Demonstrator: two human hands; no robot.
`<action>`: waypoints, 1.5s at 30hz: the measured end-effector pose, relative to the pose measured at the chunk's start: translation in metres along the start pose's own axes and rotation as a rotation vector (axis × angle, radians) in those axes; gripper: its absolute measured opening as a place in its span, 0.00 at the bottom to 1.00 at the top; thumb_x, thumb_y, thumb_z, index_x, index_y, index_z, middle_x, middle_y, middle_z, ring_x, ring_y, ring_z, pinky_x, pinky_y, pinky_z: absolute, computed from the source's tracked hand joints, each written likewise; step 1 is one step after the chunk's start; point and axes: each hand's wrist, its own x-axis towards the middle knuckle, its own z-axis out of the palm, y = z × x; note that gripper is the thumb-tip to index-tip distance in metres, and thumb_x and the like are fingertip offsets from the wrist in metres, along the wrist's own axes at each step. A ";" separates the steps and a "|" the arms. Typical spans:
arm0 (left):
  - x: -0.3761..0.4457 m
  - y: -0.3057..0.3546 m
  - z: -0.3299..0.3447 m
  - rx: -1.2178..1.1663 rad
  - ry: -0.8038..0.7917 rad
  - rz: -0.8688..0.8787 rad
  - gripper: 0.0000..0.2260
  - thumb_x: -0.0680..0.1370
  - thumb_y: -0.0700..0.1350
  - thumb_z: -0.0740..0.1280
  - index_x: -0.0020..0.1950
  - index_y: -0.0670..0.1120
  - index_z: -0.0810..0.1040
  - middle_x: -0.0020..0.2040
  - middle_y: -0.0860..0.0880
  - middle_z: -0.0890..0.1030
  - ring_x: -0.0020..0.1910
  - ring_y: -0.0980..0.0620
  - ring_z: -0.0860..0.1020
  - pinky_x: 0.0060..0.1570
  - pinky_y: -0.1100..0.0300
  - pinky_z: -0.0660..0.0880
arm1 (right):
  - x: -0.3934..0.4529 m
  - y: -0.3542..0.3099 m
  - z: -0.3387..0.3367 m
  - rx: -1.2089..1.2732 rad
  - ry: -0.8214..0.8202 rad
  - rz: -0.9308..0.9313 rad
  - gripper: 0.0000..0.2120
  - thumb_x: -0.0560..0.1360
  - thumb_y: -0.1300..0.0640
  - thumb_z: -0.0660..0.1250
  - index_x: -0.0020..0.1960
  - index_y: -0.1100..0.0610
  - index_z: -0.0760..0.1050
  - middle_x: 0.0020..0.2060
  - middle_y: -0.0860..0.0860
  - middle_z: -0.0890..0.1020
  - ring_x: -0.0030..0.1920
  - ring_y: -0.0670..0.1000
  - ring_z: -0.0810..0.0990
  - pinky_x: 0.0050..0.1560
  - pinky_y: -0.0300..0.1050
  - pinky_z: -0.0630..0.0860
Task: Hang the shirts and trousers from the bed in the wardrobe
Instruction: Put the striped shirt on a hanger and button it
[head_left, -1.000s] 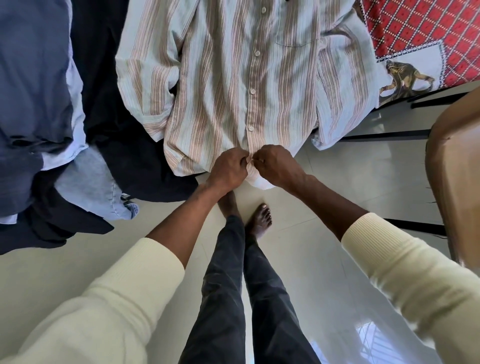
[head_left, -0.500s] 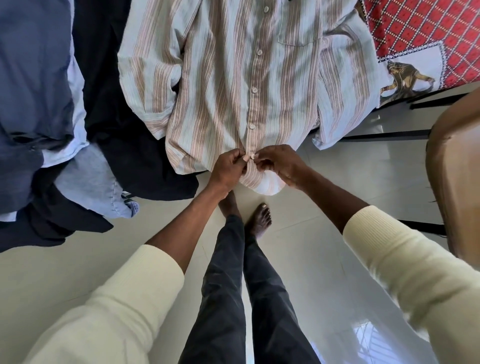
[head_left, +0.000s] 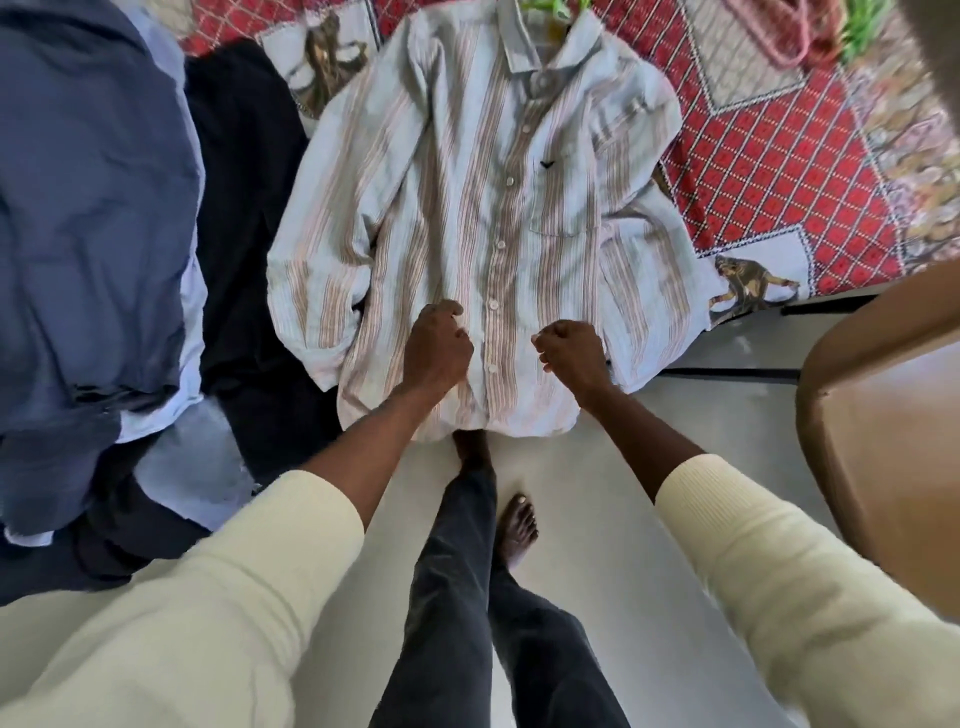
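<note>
Hovering over the striped shirt, left hand and right hand, fingers curled, grasping nothing.

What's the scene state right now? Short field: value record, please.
main item: striped shirt, lying flat on the bed, buttoned, hem hanging over the edge
hanger: green, just visible at the collar
left hand: over the shirt's lower front, fingers curled, grip unclear
right hand: beside the button strip, fingers curled, grip unclear
other clothes: blue shirt and dark garment to the left
bed cover: red patterned
chair: brown, at right
</note>
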 end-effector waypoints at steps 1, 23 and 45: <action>0.017 0.010 -0.005 0.006 0.001 0.031 0.17 0.77 0.35 0.61 0.64 0.41 0.76 0.62 0.41 0.77 0.58 0.43 0.76 0.55 0.55 0.73 | 0.012 -0.015 -0.005 -0.034 0.010 -0.030 0.09 0.74 0.62 0.67 0.37 0.65 0.77 0.33 0.56 0.80 0.34 0.53 0.79 0.41 0.51 0.79; 0.406 0.185 -0.038 0.418 -0.087 0.393 0.29 0.73 0.38 0.67 0.74 0.40 0.67 0.72 0.39 0.69 0.71 0.36 0.66 0.70 0.47 0.64 | 0.374 -0.265 -0.090 -0.178 0.295 -0.201 0.14 0.74 0.61 0.58 0.58 0.65 0.70 0.47 0.61 0.80 0.45 0.60 0.79 0.43 0.55 0.77; 0.342 0.272 -0.181 0.130 -0.174 0.434 0.08 0.71 0.43 0.76 0.48 0.45 0.82 0.39 0.48 0.80 0.39 0.50 0.75 0.31 0.61 0.64 | 0.229 -0.394 -0.162 -0.041 0.088 -0.459 0.03 0.70 0.63 0.76 0.42 0.61 0.84 0.32 0.54 0.80 0.29 0.48 0.74 0.30 0.38 0.69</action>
